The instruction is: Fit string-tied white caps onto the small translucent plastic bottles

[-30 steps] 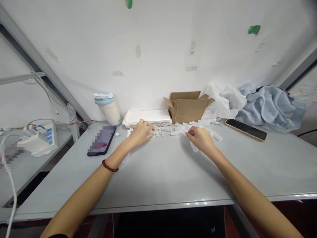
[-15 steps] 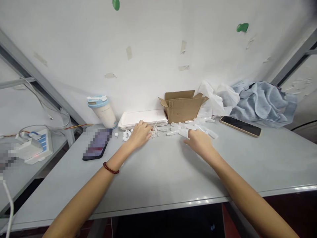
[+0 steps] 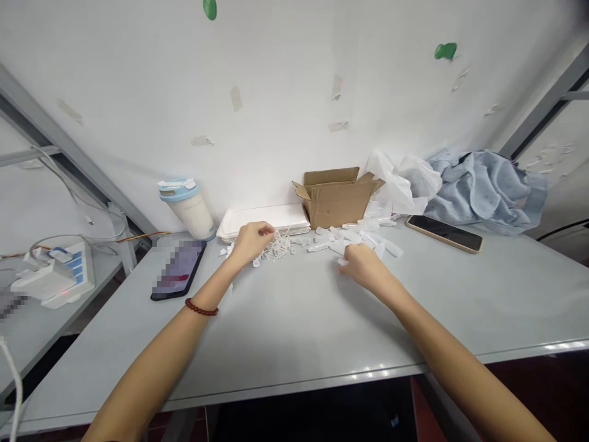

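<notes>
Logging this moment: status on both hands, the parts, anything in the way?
Left hand at white sticks, grip unclear. Right hand by plastic pieces, pale bit at its fingers. Box behind the pieces, not between them and right hand.

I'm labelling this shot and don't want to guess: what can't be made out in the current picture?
All in the head view:
- What, if anything, the left hand pinches: too small.
- What the right hand grips, if anything: mostly hidden by the hand itself.
- The bottom inside the cardboard box: its near side blocks it.
- The screen of the phone near the cup: pixelated.
</notes>
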Demonstrator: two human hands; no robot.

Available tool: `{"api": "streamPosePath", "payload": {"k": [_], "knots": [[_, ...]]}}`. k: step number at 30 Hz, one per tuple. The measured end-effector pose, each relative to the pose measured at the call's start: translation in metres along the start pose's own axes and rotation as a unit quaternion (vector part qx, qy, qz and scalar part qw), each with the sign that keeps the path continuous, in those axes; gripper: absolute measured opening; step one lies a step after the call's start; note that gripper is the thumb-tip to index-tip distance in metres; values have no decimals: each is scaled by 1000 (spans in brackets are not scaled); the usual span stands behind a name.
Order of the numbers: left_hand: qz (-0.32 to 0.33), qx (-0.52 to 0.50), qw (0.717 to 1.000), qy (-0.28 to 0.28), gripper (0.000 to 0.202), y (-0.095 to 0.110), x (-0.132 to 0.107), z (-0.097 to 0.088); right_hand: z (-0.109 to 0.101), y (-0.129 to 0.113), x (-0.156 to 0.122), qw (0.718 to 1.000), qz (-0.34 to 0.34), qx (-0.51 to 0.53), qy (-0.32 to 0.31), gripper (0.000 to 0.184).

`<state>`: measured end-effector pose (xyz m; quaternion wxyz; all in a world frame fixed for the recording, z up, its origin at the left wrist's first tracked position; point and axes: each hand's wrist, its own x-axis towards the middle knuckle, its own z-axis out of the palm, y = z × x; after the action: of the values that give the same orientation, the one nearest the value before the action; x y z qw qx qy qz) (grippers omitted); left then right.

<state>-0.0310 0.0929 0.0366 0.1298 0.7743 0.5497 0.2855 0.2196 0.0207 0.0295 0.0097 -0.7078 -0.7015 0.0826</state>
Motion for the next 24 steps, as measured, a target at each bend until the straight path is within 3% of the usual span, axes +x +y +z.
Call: {"api": "streamPosePath", "payload": {"k": [4, 7, 9, 12, 15, 20, 24], "knots": [[-59, -119, 990, 57, 24, 0, 0, -8, 3, 2, 1, 1000, -10, 4, 0, 12], [-116, -266, 950, 111, 23, 4, -4, -10, 4, 3, 0, 1000, -16, 2, -1, 12], [-136, -317, 931, 118, 22, 6, -9, -11, 3, 1, -1, 1000, -16, -3, 1, 13], [-151, -351, 919, 98, 24, 8, -22, -10, 0, -4, -4, 1000, -13, 13, 10, 10], [-178, -414, 890, 66, 27, 8, -37, -6, 0, -11, -7, 990, -61, 112, 57, 5], [-214, -498, 841, 8, 25, 18, -60, 1, 12, -23, -11, 920, -182, 319, 139, 15], [-187, -537, 819, -78, 21, 35, -71, 6, 25, -29, -13, 879, -246, 391, 116, 17]]}}
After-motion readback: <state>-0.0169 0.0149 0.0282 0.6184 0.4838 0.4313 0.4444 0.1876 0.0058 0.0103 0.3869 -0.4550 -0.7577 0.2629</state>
